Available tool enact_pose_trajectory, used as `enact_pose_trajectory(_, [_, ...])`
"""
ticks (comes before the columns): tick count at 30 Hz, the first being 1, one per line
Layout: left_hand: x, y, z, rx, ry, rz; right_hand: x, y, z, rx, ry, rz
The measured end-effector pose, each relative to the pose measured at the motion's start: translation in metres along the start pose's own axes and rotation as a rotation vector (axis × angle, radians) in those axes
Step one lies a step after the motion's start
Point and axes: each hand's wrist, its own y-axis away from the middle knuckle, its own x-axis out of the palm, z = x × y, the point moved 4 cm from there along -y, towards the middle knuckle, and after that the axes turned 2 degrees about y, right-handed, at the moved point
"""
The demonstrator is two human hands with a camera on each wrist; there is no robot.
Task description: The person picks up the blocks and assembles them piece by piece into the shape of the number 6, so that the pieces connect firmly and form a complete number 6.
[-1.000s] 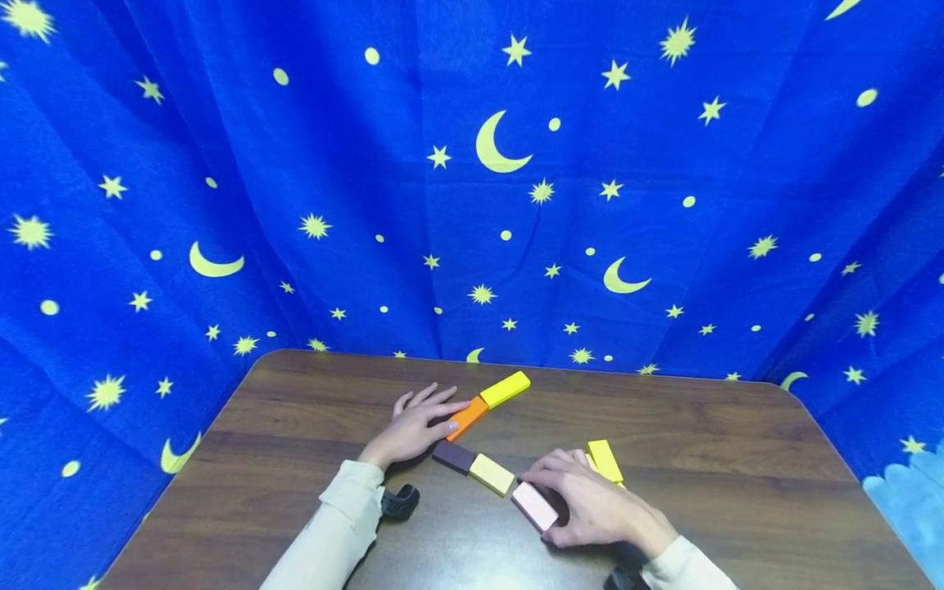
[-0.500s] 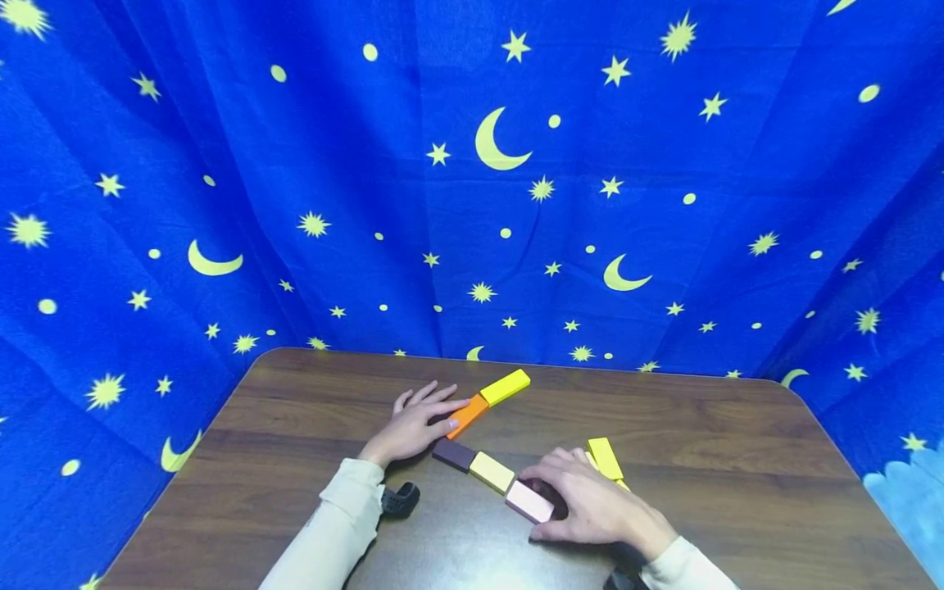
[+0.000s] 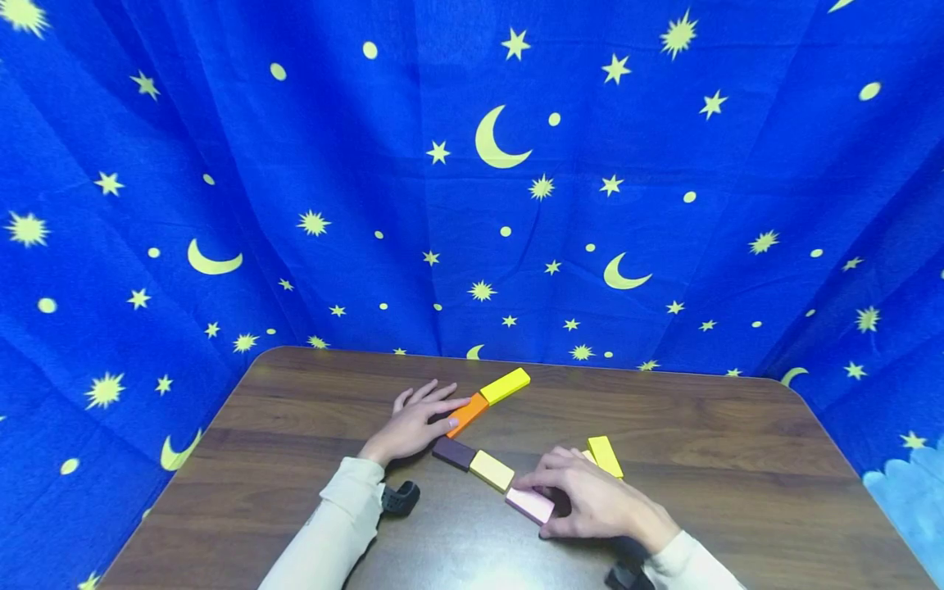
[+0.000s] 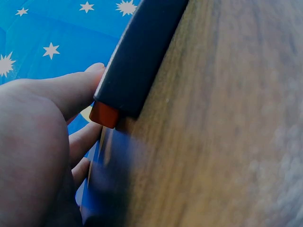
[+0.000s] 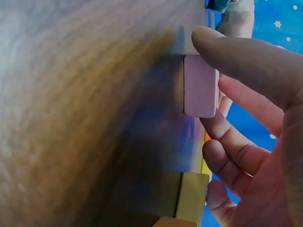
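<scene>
Right hand (image 3: 590, 500) had a pale pink rectangular block (image 3: 529, 506) pinched between thumb and fingers at the brown wood-grain desk (image 3: 708, 459); block material unclear. Just left of that hand, in line with pink, sat a cream rectangular block (image 3: 492, 473), then a dark purple-brown rectangular block (image 3: 453, 453). Left hand (image 3: 409, 428) lay spread, thumb and index tips on an orange rectangular block (image 3: 469, 415); past its fingertips, a bright yellow rectangular block (image 3: 506, 386). Main risk: too hard a leftward push would have jammed pink into cream and skewed the row. Light left-hand contact might have let orange slide. Another yellow rectangular block (image 3: 605, 456), just beyond the right knuckles, looked easy to knock.
</scene>
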Motion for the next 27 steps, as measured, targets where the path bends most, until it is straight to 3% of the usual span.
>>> enact_pose_trajectory(13, [0.0015,-0.0007,0.0012,0.002,-0.01,0.0,0.002,-0.0028,-0.0046,0.051,-0.001,0.093])
enact_pose_trajectory(27, [0.0008,0.0002,0.0002,-0.002,-0.006,-0.002,0.0034,-0.0054,-0.0021,0.074,-0.014,0.068])
